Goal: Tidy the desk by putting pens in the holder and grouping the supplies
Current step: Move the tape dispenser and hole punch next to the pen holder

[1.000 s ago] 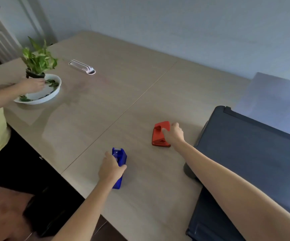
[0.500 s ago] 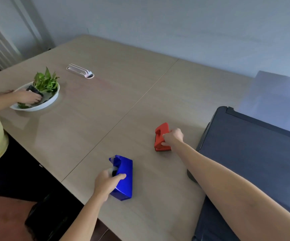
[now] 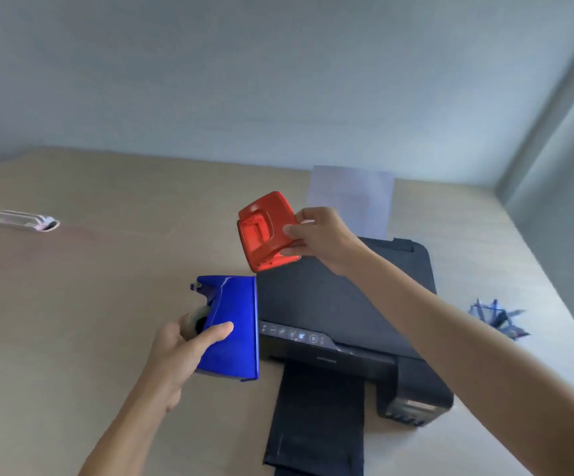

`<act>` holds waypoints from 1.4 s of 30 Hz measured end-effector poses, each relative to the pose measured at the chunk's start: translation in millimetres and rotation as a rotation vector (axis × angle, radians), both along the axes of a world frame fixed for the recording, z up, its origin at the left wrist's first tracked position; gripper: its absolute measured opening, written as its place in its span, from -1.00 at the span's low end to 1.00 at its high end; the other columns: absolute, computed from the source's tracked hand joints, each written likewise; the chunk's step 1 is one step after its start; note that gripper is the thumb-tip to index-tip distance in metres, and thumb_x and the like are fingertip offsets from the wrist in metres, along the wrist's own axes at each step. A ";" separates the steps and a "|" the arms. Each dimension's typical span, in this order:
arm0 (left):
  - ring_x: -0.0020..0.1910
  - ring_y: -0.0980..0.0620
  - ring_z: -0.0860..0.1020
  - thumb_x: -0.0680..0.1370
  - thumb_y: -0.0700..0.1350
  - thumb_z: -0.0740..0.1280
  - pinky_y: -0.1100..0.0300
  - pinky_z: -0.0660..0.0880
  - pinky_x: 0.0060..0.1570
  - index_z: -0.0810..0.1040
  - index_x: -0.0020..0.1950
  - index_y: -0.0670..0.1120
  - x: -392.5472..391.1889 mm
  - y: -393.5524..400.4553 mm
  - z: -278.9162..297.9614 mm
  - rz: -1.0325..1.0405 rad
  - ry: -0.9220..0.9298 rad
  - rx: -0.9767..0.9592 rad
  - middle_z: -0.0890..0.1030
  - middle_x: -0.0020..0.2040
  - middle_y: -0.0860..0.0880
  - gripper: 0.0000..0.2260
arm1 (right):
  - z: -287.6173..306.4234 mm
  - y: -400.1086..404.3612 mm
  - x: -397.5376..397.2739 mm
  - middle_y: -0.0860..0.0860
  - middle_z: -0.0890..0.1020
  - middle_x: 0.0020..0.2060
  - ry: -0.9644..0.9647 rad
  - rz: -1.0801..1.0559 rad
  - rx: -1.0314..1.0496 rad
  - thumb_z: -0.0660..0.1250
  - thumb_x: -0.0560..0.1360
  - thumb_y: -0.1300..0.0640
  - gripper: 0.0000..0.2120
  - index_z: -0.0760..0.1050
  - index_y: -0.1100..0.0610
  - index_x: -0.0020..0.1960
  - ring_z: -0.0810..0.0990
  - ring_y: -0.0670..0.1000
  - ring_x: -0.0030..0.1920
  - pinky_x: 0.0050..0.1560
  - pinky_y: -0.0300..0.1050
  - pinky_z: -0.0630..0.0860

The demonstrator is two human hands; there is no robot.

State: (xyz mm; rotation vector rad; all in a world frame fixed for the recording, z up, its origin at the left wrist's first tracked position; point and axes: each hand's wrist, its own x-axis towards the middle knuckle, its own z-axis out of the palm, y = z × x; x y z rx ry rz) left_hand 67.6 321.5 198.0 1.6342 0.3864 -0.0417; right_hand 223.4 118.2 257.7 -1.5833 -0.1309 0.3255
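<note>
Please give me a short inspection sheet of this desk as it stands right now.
Surface: light wooden desk, mostly bare on the near left.
Job's things: red hole punch held above the printer; blue tape dispenser held at the printer's left edge; blue pens lying loose on the desk right of the printer; white stapler-like item at far left.
Clutter: black printer with a paper sheet standing in its rear feed.
Grippers: left hand grips the dispenser; right hand fingers pinch the punch.
Cables: nothing seen.
Surroundings: plain pale wall; no pen holder in view.
</note>
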 end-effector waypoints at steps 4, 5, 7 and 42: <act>-0.21 0.09 0.65 0.30 -0.05 0.50 0.31 0.54 -0.25 0.67 -0.11 -0.07 1.3 -105.3 11.4 -0.294 -0.039 -0.018 0.69 -0.23 0.01 -0.79 | 12.9 -134.1 -33.4 0.28 0.59 -0.21 -0.064 -0.156 0.014 0.32 0.47 0.37 -0.93 0.44 0.29 -0.15 0.61 0.20 -0.24 -0.15 -0.07 0.67; -0.18 0.07 0.65 0.27 -0.01 0.50 0.26 0.54 -0.20 0.67 -0.09 -0.08 0.4 -131.7 9.2 -0.371 -0.035 -0.012 0.69 -0.20 -0.03 -0.73 | 12.2 -166.8 -43.2 0.28 0.59 -0.22 -0.070 -0.197 0.015 0.32 0.47 0.38 -0.92 0.44 0.28 -0.17 0.61 0.19 -0.25 -0.16 -0.06 0.67; -0.14 0.00 0.66 0.26 -0.02 0.51 0.14 0.55 -0.12 0.66 -0.05 -0.11 -3.0 -187.3 -1.3 -0.503 0.015 -0.024 0.71 -0.14 -0.07 -0.69 | 8.0 -233.7 -65.7 0.26 0.60 -0.25 -0.078 -0.296 -0.001 0.31 0.48 0.38 -0.88 0.44 0.26 -0.22 0.63 0.16 -0.30 -0.16 -0.04 0.67; 0.08 -0.18 0.62 0.32 0.03 0.49 0.03 0.59 0.02 0.38 0.17 -0.21 27.2 -451.8 -161.2 -0.596 0.316 0.752 0.58 0.16 -0.17 -0.44 | -247.3 -427.3 -182.8 0.24 0.51 -0.20 0.472 -0.693 -0.211 0.28 0.51 0.33 -0.93 0.45 0.25 -0.15 0.55 0.10 -0.31 -0.24 0.02 0.67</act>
